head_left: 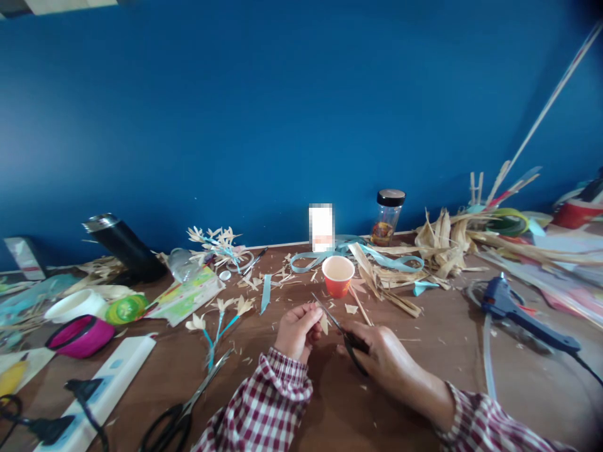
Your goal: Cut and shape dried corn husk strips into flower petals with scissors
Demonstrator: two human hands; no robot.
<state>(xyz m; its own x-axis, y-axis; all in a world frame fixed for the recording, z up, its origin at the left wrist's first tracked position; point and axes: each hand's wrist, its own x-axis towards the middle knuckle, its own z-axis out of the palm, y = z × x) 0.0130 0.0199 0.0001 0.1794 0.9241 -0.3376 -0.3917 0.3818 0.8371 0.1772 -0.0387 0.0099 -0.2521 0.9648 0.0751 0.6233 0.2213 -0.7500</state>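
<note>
My left hand [294, 329] pinches a small pale piece of dried husk [325, 324] between thumb and fingers. In my right hand [391, 355] is a pair of dark-handled scissors [351, 345], its blades pointing up and left beside the husk piece. How far the blades are parted cannot be made out. Just beyond both hands stands a red paper cup [337, 287] with a pale inside. Left of my left hand lie husk flowers on blue-wrapped stems [220, 326]. A second pair of scissors [191, 405] rests near my left sleeve.
A blue glue gun [522, 317] with its cord lies right. Dried husks [443, 245], blue ribbon [400, 258] and a lidded glass jar [389, 220] line the wall. On the left are a power strip [117, 370], a magenta tape roll [80, 337] and a tilted black flask [125, 248].
</note>
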